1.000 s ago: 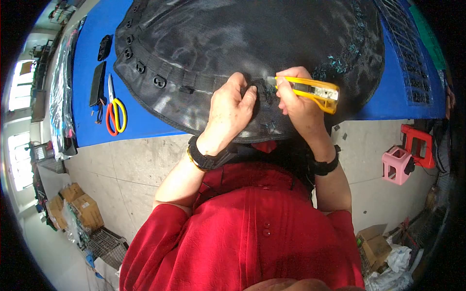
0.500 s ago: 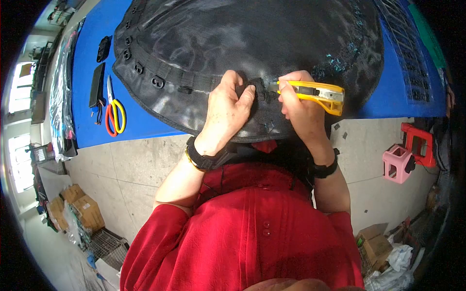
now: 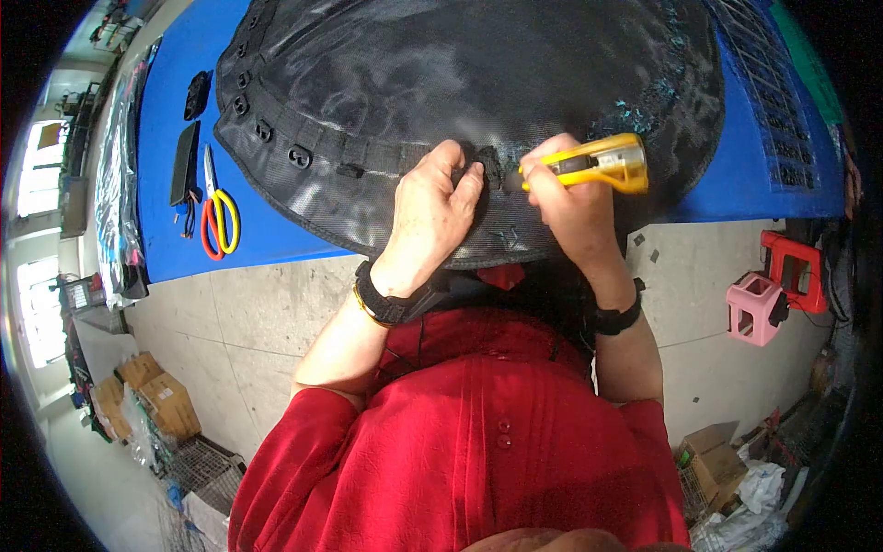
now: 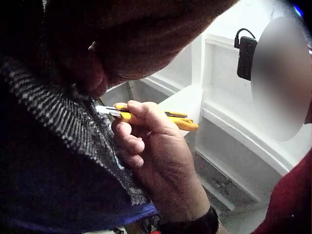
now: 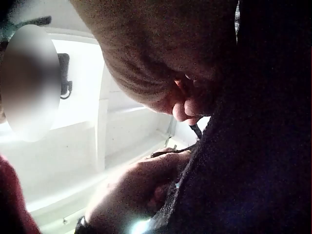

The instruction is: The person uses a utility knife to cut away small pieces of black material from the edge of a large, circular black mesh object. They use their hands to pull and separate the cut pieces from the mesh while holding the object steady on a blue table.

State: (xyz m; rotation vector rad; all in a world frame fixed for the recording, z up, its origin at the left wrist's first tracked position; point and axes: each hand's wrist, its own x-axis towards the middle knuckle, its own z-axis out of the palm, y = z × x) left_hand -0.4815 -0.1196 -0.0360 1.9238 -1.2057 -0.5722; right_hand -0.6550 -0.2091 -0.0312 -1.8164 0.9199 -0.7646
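Observation:
Black mesh fabric [image 3: 405, 74] with a band along its near edge lies under both hands. My left hand [image 3: 428, 216] pinches the band between thumb and bent fingers beside a short black strap piece [image 3: 487, 166]. To the right of it, my right hand [image 3: 579, 207] grips a yellow utility knife [image 3: 621, 164], its tip at the band. In the left wrist view the knife [image 4: 183, 124] points at the fabric edge, held in my right hand [image 4: 163, 151]. The right wrist view is dark; my left hand [image 5: 136, 190] shows low down, and the blade cannot be made out.
On the blue table [image 3: 276, 241], scissors [image 3: 219, 212] with red and yellow handles, a black pouch [image 3: 185, 161] and a small black item [image 3: 197, 95] lie at the left. Teal thread scraps [image 3: 633, 117] dot the fabric. Pink [image 3: 754, 308] and red [image 3: 802, 276] stools stand at the right.
The knife has shifted slightly, and its rear end has tilted upward in the head view. My left hand stays almost where it was, with its grip on the band unchanged.

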